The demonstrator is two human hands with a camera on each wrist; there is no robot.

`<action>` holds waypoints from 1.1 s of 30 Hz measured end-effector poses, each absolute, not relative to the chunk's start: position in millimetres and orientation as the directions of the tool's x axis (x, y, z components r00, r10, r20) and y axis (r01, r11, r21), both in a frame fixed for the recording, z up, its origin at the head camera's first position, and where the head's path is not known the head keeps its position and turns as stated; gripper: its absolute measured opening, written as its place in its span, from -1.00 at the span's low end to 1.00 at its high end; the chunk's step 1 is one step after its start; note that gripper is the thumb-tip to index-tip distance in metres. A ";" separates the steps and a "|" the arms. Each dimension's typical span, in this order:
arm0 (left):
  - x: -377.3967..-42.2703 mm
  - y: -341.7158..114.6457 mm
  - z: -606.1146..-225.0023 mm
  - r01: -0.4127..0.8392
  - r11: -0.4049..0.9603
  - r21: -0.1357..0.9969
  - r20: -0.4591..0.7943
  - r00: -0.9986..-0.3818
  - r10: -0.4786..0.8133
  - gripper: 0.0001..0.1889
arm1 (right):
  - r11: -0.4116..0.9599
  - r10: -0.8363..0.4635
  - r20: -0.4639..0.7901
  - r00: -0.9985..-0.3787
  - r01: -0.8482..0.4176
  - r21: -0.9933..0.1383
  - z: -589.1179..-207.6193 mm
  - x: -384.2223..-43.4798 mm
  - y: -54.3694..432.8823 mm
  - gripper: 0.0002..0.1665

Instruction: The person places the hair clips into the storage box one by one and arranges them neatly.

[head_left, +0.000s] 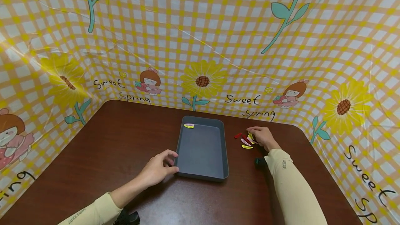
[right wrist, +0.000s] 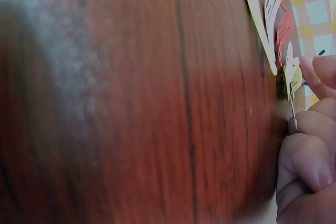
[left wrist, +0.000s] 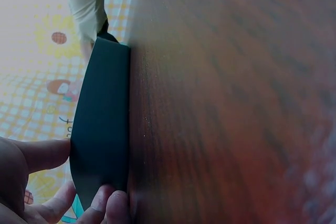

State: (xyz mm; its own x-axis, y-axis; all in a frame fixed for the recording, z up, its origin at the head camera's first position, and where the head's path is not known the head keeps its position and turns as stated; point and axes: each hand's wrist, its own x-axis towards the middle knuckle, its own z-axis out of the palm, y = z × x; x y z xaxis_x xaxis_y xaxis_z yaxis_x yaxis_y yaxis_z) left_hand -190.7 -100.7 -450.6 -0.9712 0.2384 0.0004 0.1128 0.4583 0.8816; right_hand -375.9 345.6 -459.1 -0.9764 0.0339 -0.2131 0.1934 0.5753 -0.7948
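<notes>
In the head view a grey rectangular tray [head_left: 203,175] lies on the table, with a yellow hair clip [head_left: 189,126] and a pink one side by side in its far left corner. My left hand [head_left: 160,169] grips the near left corner of this tray, thumb and fingers against its walls [left wrist: 100,124]. To the right of the tray is a small pile of red, pink and yellow hair clips [head_left: 246,142]. Over the pile's right side my right hand [head_left: 263,137] has its fingertips at a yellow hair clip [right wrist: 296,80]; whether they pinch it is hidden.
A dark brown wooden table [head_left: 125,138] carries everything. Checkered cloth [head_left: 200,44] with sunflowers hangs around its back and sides. Dark wrist devices sit under both forearms, one beside the right sleeve [head_left: 260,163].
</notes>
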 end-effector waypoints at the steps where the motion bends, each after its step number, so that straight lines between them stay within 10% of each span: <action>1: -190.6 -100.8 -450.6 0.113 0.459 0.881 0.000 -0.971 0.239 -0.59 | 0.579 0.032 -0.213 -0.976 0.192 -0.793 -459.2 -376.2 345.5 -0.50; 33: -191.5 -102.1 -452.7 0.120 0.454 0.883 0.003 -0.968 0.250 -0.58 | 0.576 -0.017 -0.242 -0.970 0.189 -0.795 -449.6 -360.1 367.0 -0.51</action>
State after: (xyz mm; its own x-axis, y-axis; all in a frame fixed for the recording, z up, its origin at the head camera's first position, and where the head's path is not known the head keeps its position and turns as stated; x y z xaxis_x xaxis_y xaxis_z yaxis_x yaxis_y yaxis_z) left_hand -191.5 -102.1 -452.7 -0.9682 0.2503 0.0029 0.1201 0.4544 0.8826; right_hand -360.1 367.0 -449.6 -0.9700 -0.0171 -0.2424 0.1885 0.5765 -0.7951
